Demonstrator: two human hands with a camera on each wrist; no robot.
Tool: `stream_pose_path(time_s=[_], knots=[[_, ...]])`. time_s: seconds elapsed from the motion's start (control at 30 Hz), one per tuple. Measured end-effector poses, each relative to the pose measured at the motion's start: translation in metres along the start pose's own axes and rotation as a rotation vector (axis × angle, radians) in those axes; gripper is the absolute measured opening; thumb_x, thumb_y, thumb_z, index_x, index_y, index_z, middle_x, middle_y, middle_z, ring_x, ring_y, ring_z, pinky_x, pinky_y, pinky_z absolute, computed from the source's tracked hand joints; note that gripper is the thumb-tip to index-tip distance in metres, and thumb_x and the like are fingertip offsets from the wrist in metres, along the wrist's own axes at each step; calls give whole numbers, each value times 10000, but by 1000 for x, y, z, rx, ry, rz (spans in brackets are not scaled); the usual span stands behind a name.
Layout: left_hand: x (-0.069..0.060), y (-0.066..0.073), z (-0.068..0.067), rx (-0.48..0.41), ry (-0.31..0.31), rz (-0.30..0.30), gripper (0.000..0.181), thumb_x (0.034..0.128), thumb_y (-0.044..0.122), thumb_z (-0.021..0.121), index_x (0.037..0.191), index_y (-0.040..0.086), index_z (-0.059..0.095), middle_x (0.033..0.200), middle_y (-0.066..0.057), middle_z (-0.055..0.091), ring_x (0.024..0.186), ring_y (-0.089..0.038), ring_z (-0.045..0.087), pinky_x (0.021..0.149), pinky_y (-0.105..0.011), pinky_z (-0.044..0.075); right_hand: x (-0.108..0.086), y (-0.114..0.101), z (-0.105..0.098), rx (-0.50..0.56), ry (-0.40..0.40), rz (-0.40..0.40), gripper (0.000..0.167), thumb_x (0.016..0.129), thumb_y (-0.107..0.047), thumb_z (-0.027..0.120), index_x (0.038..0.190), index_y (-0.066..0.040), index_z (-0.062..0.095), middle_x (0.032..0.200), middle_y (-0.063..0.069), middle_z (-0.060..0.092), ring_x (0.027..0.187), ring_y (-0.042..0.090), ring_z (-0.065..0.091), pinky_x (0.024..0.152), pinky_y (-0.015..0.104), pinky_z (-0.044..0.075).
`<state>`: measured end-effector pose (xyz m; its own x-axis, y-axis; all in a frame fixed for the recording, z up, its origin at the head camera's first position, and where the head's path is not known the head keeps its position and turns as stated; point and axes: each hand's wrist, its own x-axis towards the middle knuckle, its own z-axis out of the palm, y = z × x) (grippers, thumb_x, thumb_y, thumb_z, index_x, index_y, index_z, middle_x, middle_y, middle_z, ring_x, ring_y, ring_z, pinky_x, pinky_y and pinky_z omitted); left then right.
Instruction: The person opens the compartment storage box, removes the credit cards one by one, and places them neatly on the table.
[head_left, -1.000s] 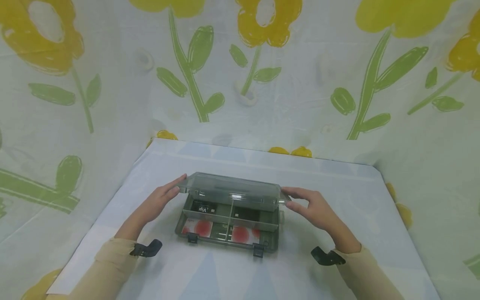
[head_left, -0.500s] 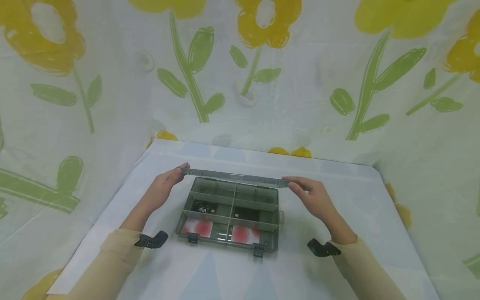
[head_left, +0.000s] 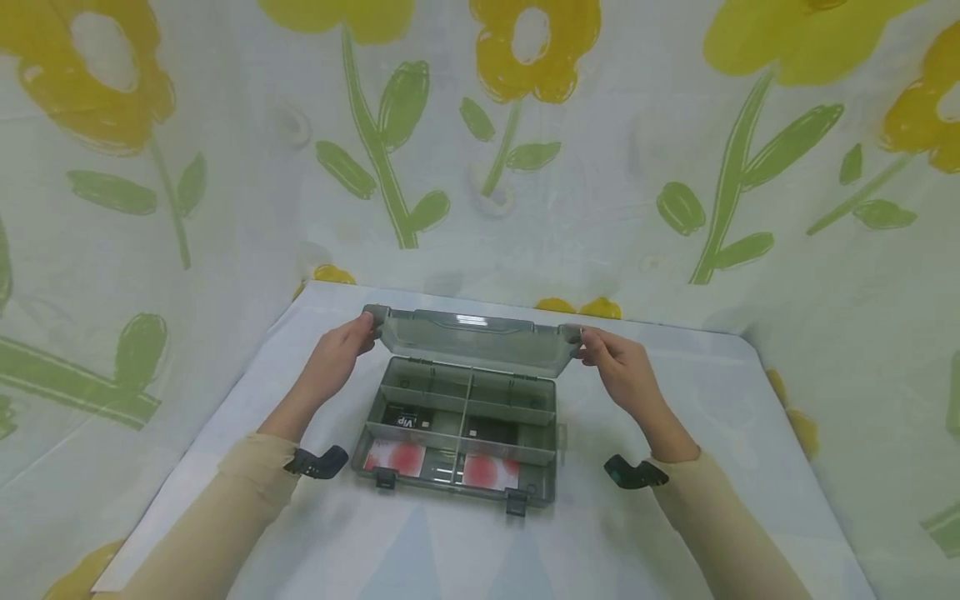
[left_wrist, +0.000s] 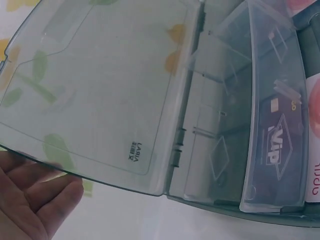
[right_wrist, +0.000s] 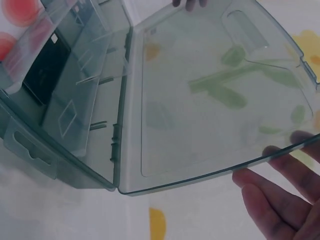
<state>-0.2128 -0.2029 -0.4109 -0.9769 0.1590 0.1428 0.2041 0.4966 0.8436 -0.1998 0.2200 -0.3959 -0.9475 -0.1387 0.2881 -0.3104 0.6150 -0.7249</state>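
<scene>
A grey translucent compartment box [head_left: 360,460] stands on the table with its lid [head_left: 480,337] swung up and back on the hinges. My left hand [head_left: 333,354] holds the lid's left corner between thumb and fingers. At the opposite corner my right hand [head_left: 622,367] grips the edge, fingertips [right_wrist: 270,150] partly behind the clear plastic. In the middle row lie a black card [left_wrist: 277,145] marked "Vip" and another dark card [head_left: 491,430]. The front row has two white cards with red blots, a left one [head_left: 405,458] and a right one [head_left: 489,472].
Two latches, the left latch [head_left: 386,477] and the right latch [head_left: 516,501], hang at the box's front. A hanging tab [right_wrist: 32,155] sticks out from its right side. White cloth covers the table [head_left: 450,558], and a flower-print curtain [head_left: 585,208] surrounds it.
The lid has swung from leaning over the back compartments, through edge-on, to tilted back with its inside showing. Both hands have travelled up and away with it. The box base has stayed put.
</scene>
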Motion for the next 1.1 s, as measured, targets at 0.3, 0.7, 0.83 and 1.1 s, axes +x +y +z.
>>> stream_pose_path(time_s=[0.3,0.7,0.83,1.1], knots=[[7,-4,4,11,6,15,703,1099,499,283,1583,-10,284,1592,-240,348,1385,-445,456,1143,-538,388,12,2,10,-106,96,-58,429,1104,-324,445,1386,-41,602,1172,207,722,910,361,749,868,553,585],[17,-17,5,11,-119,39,680,1101,332,431,1649,272,32,1677,-146,203,1489,-413,308,1162,-674,263,27,14,18,-246,167,-199,584,994,-52,649,1539,-105,446,1150,193,734,850,344,753,639,469,599],[22,-18,5,-28,-160,43,732,1096,296,455,1637,321,-38,1677,-187,169,1472,-446,322,1164,-671,259,31,22,23,-251,164,-207,790,967,-12,672,1626,-157,260,1195,201,718,863,347,751,613,428,580],[37,-25,8,-21,-197,81,835,1077,252,512,1613,391,-112,1682,-202,136,1446,-486,341,1130,-670,318,39,30,33,-255,169,-184,873,971,-30,675,1649,-183,147,1280,244,665,841,345,740,556,387,519]])
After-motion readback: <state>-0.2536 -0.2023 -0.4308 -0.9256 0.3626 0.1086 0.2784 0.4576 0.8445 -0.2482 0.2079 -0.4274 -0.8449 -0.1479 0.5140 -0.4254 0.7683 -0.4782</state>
